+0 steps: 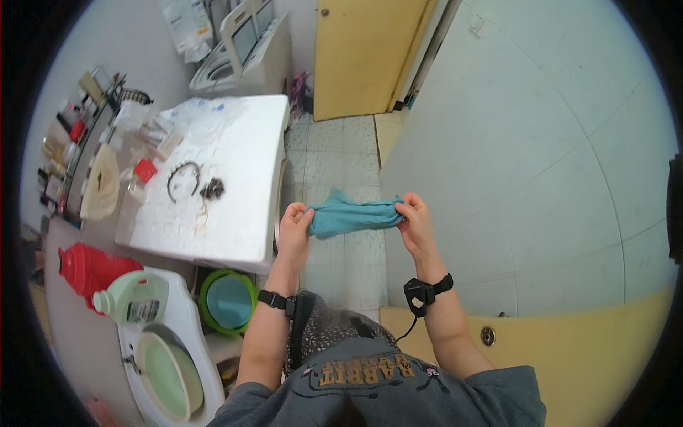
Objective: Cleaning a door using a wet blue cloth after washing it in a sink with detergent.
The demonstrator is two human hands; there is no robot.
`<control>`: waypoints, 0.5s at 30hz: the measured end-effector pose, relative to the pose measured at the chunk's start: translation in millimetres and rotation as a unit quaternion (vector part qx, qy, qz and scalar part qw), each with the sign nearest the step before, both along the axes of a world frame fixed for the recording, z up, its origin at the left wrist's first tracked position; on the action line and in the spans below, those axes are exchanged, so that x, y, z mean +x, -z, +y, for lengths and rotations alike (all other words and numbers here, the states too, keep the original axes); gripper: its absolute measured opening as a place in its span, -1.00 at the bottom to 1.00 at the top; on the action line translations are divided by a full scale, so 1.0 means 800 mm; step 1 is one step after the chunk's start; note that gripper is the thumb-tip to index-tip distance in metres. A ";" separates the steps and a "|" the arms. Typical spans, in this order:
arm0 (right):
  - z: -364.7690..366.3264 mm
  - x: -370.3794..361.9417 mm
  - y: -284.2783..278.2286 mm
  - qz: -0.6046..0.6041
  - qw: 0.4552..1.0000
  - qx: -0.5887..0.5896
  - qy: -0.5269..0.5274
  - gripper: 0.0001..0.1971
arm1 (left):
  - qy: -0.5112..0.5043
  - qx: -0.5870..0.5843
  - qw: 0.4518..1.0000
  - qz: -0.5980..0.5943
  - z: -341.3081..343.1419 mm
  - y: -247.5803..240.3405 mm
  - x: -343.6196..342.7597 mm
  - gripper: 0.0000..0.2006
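Tabletop (242, 213), white, left of centre: I see a wire ring (183, 178) lying on it. Teal cloth (352, 215), mid-frame, stretched over the floor. My left hand (295, 224), grip clamped on its left end. My right hand (415, 217), grip pinching its right end.

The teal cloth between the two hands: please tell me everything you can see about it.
The teal cloth is a small piece of soft fabric in plain blue-green, with no pattern visible. It is bunched and wrinkled, stretched roughly level in the air above the tiled floor. The left hand pinches its left end and the right hand grips its right end with the fingers. One corner sticks up near the left end. Nothing else touches it. Whether it is wet cannot be told.
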State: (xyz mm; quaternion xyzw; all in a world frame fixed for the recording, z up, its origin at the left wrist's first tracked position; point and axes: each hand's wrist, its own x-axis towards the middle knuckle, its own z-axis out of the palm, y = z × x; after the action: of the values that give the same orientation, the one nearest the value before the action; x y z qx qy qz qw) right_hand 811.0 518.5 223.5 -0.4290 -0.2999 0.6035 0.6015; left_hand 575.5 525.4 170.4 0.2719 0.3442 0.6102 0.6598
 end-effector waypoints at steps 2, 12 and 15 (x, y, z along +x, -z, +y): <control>0.025 0.021 -0.006 -0.019 0.999 0.033 0.038 -0.85 | 0.016 0.025 0.998 0.058 0.038 -0.014 0.010 -0.87; 0.200 0.111 0.000 -0.045 0.996 0.017 0.073 -0.88 | 0.122 0.048 0.991 0.000 0.231 -0.069 0.076 -0.90; 0.260 0.094 0.042 -0.179 0.976 -0.091 0.081 -0.80 | 0.116 -0.002 0.993 -0.004 0.309 -0.030 0.093 -0.86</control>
State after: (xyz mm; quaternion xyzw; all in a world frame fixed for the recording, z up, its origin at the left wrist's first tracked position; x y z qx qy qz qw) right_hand 886.4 726.8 189.9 -0.6056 -0.3106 0.4909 0.5439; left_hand 649.9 772.8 194.1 0.3064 0.3088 0.5301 0.7279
